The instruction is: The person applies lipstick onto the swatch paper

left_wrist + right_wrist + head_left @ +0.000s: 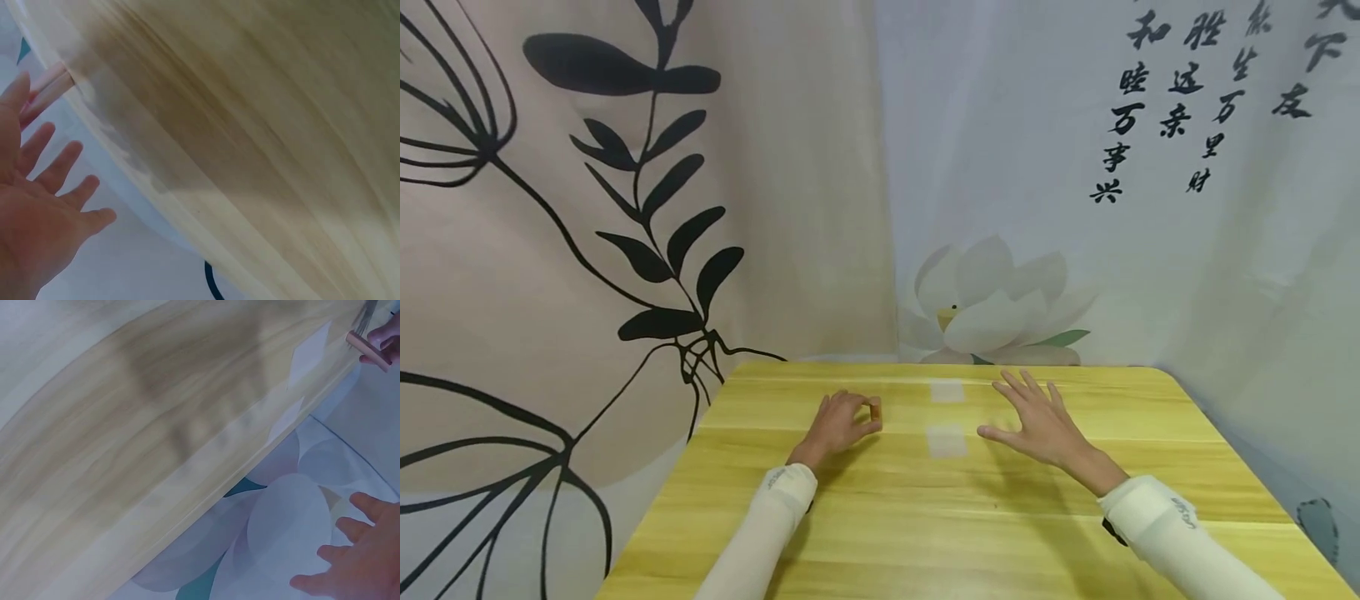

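Thumb and fingertips of my left hand [841, 425] pinch a small brown block [876, 412], narrow and wood-coloured, over the left part of the table. From the right wrist view the block [367, 350] appears as a short bar held near its middle. In the left wrist view my left hand [34, 228] has its other fingers spread, and the block [51, 90] shows beyond the thumb. My right hand [1043, 427] hovers above the right half of the table, fingers spread, holding nothing. Its fingers [353, 530] also show in the right wrist view.
The yellow wood-grain table [910, 525] has rounded far corners. Two pale square patches, a far one [947, 391] and a nearer one [947, 442], lie between the hands. Behind the table hangs a printed curtain [808, 208] with plants, a flower and dark lettering.
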A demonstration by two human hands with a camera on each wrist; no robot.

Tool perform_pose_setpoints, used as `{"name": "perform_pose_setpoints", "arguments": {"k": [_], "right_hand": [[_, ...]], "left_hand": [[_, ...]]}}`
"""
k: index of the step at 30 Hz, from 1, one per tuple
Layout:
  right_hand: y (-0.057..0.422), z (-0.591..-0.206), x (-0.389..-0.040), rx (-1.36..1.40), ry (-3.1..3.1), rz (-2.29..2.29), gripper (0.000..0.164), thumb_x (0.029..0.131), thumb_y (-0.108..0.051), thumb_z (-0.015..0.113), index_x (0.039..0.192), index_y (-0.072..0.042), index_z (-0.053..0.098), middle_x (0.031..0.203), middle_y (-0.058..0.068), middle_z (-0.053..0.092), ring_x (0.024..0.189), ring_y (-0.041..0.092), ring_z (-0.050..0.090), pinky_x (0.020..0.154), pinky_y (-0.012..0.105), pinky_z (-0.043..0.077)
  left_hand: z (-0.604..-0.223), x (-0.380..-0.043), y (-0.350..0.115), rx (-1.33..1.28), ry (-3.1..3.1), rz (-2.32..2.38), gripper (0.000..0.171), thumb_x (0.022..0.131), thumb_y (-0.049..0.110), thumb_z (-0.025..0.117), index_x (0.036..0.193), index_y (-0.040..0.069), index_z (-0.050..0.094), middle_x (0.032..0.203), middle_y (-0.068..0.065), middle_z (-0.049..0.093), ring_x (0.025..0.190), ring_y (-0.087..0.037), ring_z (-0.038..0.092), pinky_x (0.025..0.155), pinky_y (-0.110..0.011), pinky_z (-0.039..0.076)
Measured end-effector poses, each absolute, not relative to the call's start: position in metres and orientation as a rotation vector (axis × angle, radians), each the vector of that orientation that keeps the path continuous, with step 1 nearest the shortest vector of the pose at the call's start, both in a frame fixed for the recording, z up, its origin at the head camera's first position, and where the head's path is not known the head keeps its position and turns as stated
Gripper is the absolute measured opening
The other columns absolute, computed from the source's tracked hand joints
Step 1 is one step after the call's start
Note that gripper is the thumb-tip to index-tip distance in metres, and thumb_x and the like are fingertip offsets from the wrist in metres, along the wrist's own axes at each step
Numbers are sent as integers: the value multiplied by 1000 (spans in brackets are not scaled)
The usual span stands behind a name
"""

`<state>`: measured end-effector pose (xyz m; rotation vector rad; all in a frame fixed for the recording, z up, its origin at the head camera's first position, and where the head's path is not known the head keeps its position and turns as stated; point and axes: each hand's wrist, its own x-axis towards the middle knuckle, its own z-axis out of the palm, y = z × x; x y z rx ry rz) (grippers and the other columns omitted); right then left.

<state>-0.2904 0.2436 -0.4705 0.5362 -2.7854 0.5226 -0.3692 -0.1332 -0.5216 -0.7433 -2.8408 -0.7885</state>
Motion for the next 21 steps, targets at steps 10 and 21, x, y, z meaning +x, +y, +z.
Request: {"name": "perform_pose_setpoints", "arguments": {"k": [10, 21], "right_hand": [[234, -473, -286, 581, -2777, 499, 91, 89, -69, 69, 154, -10, 50, 167, 15, 33, 155, 44, 19, 117, 75, 8], [235, -476, -285, 591, -2791, 494, 89, 89, -71, 67, 153, -12, 52, 167, 14, 32, 156, 43, 18, 117, 75, 5]], "left_hand": [[-531, -371, -130, -721, -2806, -892, 9, 94, 20, 80, 89, 18, 73, 133, -8, 70, 129, -38, 58, 115, -74, 23], [-539, -374, -126, -669, -2775, -1038, 4, 96, 16, 77, 97, 14, 73, 117, -5, 75, 120, -33, 66, 120, -66, 24]]}}
